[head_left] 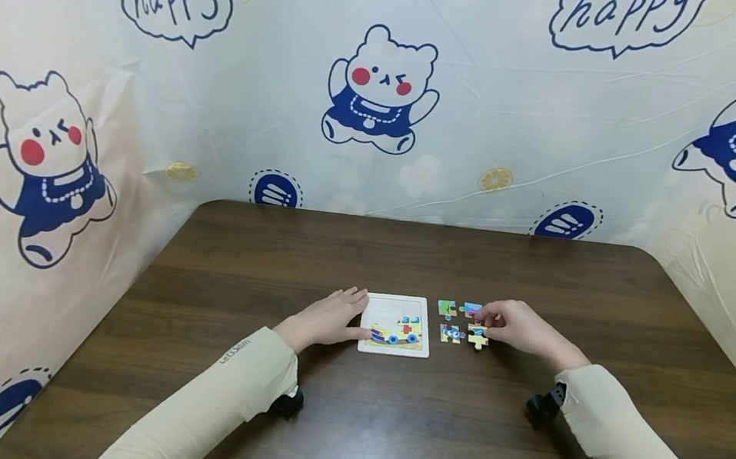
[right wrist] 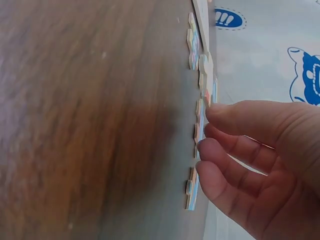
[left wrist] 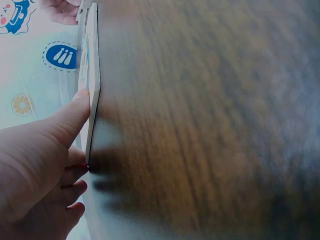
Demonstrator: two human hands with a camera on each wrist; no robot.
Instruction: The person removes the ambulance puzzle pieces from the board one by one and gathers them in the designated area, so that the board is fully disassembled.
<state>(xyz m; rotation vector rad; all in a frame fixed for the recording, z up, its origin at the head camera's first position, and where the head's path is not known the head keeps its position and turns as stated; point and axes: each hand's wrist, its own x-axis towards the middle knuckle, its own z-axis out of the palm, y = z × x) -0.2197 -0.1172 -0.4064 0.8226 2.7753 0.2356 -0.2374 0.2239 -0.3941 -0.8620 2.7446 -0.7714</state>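
A white-framed jigsaw tray (head_left: pixel 424 345) lies on the table with a yellow vehicle picture across its lower part. Against its left side rests my left hand (head_left: pixel 327 319), the thumb (left wrist: pixel 80 105) on the near part of the edge and the other fingers spread toward the far corner. To the right of the tray, my right hand (head_left: pixel 519 327) pinches a puzzle piece (right wrist: pixel 205 70) between thumb and fingertips, just above the loose ones. Beneath and beside it lie a green piece (head_left: pixel 445 307), a blue-purple piece (head_left: pixel 471 308), a purple-and-white piece (head_left: pixel 451 334) and a yellow-edged piece (head_left: pixel 477 339).
The brown wooden table (head_left: pixel 369 431) extends around the tray on all sides. A patterned cloth (head_left: pixel 485 82) with cartoon bears hangs behind and beside it. A black wrist device (head_left: pixel 543 405) sits under the right sleeve, and another (head_left: pixel 289 403) under the left.
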